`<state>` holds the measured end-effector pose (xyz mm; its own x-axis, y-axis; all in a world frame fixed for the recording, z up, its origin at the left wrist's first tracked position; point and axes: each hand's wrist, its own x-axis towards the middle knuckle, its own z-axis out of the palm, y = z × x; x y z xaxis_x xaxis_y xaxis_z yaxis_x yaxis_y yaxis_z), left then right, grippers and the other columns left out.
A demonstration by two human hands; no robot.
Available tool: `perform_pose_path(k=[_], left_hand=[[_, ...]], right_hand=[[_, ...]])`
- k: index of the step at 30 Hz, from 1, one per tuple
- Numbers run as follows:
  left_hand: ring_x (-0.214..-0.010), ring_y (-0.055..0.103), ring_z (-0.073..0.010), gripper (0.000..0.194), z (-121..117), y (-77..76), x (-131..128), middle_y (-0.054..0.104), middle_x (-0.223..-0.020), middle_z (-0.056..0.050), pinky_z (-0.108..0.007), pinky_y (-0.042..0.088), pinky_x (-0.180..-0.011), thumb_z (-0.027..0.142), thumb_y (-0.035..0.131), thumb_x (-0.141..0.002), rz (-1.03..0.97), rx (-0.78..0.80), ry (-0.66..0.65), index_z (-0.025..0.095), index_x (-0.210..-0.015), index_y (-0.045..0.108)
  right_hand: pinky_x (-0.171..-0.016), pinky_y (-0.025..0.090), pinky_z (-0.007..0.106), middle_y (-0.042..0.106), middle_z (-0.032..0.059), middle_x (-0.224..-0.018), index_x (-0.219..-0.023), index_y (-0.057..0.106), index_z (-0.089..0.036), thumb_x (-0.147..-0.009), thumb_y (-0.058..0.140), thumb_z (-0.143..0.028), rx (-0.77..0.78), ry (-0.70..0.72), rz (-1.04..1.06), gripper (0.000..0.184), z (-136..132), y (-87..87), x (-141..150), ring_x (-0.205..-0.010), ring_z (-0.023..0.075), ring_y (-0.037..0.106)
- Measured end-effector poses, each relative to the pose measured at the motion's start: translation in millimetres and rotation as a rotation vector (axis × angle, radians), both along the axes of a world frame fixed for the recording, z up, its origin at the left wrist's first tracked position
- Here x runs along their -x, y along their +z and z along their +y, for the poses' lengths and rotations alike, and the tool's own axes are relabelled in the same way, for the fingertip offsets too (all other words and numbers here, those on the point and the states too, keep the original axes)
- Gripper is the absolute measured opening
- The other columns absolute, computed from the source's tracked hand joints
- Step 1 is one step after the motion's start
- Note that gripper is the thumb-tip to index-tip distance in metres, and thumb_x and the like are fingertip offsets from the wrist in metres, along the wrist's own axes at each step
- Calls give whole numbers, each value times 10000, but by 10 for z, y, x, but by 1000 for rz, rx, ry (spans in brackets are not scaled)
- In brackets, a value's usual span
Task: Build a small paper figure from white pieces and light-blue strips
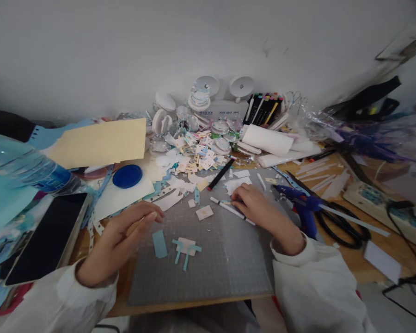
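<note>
My left hand (128, 233) hovers at the left edge of the grey cutting mat (229, 273), fingers stretched out and holding nothing visible. Close to it on the mat lie a light-blue paper rectangle (160, 243) and a small pale card piece (186, 246) with thin blue paper strips across it. My right hand (251, 206) rests farther up the mat, its fingers curled down and together beside a white pen (233, 211); whatever its fingertips pinch is hidden. Between the hands is a small pale card (204, 212). A black marker (222, 174) lies beyond, near white paper scraps (237, 184).
Paper cutouts (201, 152) heap up at the back, beside a white paper roll (267, 139) and a marker set (262, 110). A blue glue gun (303, 203) and black scissors (343, 226) lie right. Left are a phone (48, 238), a water bottle (31, 162) and a blue lid (127, 176).
</note>
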<state>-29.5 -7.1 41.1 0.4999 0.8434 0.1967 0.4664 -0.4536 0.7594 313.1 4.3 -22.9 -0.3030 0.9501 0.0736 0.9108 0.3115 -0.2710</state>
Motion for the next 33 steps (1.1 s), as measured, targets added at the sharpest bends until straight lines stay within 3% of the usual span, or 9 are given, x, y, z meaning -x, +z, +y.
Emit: perform_pose_path(k=[14,18,22,27,31,33], left_hand=[[-912,631,-169,197,-32,38,-43,687,-992,-18,-251,491,-806,297,460,-962,36,-24,43,227,-951,643],[-963,629,-185,155,-14,56,-76,668,-1027,-41,-276,508,-845,307,508,-936,-15,-58,100,223,-991,625],[-876,645,-181,126,-7,83,-125,661,-937,-41,-285,542,-790,304,580,-893,-144,-27,199,218,-979,608],[-837,628,-154,110,-20,81,-286,635,-923,-48,-267,528,-742,232,536,-926,-225,-13,61,197,-998,610],[-826,609,-140,198,8,44,-407,633,-943,-48,-269,513,-768,197,639,-874,-160,-192,-128,194,-1069,606],[-842,617,-139,155,31,19,-421,642,-926,-43,-255,508,-768,161,635,-875,-128,-277,-151,195,-1024,617]], right_hand=[[-807,428,384,620,121,-854,-787,580,-166,-875,495,-145,34,-34,40,124,-54,-3,80,-847,251,560],[-796,429,375,599,115,-888,-823,533,-186,-894,445,-172,-4,-28,168,114,-63,132,89,-852,234,545],[-684,442,286,583,56,-868,-910,482,-204,-957,382,-233,4,14,344,114,-96,383,198,-758,167,532],[-677,443,232,564,5,-844,-927,513,-214,-954,485,-334,220,176,719,126,-158,614,520,-770,126,534],[-673,423,229,521,-16,-837,-908,516,-213,-905,582,-337,451,234,994,141,-189,689,761,-754,107,499],[-656,416,224,508,-24,-822,-908,517,-211,-889,608,-349,548,233,1065,167,-195,702,836,-732,98,484]])
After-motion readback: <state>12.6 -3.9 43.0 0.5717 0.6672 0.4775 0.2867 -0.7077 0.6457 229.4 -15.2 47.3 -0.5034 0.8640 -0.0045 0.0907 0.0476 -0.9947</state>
